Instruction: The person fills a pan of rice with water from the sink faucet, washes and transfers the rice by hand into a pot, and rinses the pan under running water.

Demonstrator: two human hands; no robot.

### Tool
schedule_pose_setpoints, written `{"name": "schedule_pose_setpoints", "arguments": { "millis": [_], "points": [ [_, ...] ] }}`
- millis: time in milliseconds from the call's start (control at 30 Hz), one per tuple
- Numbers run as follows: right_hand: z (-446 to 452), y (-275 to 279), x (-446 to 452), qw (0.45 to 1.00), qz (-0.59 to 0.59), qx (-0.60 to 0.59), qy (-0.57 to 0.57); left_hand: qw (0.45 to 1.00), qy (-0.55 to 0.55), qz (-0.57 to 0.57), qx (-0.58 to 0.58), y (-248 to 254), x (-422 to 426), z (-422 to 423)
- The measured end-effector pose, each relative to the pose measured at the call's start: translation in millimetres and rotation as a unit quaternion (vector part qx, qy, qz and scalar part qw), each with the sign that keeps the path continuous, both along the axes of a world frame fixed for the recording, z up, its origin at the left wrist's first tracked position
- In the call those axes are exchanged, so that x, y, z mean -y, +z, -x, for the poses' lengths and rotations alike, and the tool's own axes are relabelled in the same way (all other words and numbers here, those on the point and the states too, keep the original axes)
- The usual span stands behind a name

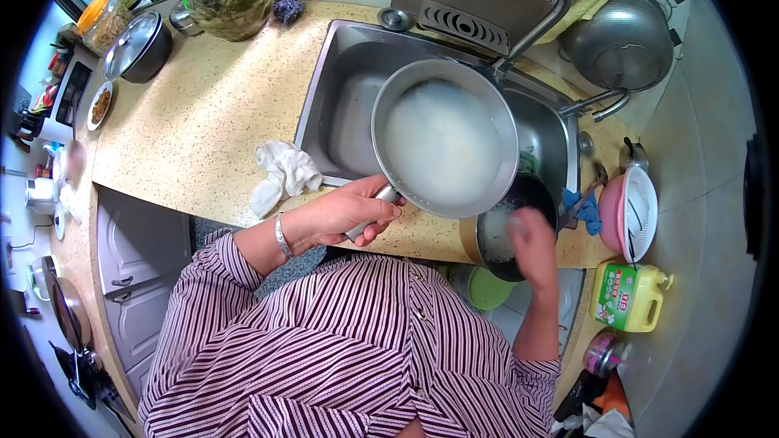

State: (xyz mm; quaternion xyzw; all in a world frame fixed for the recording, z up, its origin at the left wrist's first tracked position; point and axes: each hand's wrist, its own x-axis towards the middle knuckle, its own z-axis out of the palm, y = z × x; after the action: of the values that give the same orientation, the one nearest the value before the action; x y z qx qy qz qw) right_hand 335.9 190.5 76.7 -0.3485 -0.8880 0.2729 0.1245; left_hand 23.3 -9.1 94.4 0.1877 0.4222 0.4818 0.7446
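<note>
Pan (445, 142) is hanging past our L hand (353, 209), gripping its handle (356, 231); R hand (532, 245)'s looking blurry nr dark pot (535, 193), can't tell if open.

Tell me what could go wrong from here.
The cloudy liquid might slop over, since only the left hand's grip is on the handle of the pan. The dark pot looks close to the counter's front edge, so the blurred right hand might knock it.

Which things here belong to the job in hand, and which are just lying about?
Part of the job, seemingly:
silver pan, held by the left hand
dark pot, by the right hand
sink

Apparently just lying about:
white cloth
glass jar
yellow jug
strainer
</note>
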Motion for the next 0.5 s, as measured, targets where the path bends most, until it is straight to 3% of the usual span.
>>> {"name": "schedule_pose_setpoints", "arguments": {
  "millis": [33, 167, 233, 300, 367, 500],
  "points": [
    [-3, -7, 4, 0.989, -0.112, 0.044, 0.081, 1.000, 0.001, -0.001, -0.001, 1, -1, 1],
    [0, 1, 7, 0.987, -0.149, 0.066, 0.002, 1.000, 0.001, -0.003, -0.011, -3, -3, 4],
    [3, 13, -6, 0.991, -0.054, 0.022, -0.120, 1.000, 0.002, 0.000, -0.012, 3, -4, 4],
    [3, 12, -19, 0.990, -0.016, -0.020, -0.135, 1.000, 0.007, 0.002, -0.011, 4, -5, 3],
    [17, 33, -24, 0.977, 0.109, -0.062, -0.174, 1.000, 0.018, 0.000, 0.001, 2, -4, 2],
    [70, 70, -17, 0.981, 0.130, -0.097, -0.101, 1.000, 0.004, -0.002, -0.014, 5, -3, 3]
  ]
}}
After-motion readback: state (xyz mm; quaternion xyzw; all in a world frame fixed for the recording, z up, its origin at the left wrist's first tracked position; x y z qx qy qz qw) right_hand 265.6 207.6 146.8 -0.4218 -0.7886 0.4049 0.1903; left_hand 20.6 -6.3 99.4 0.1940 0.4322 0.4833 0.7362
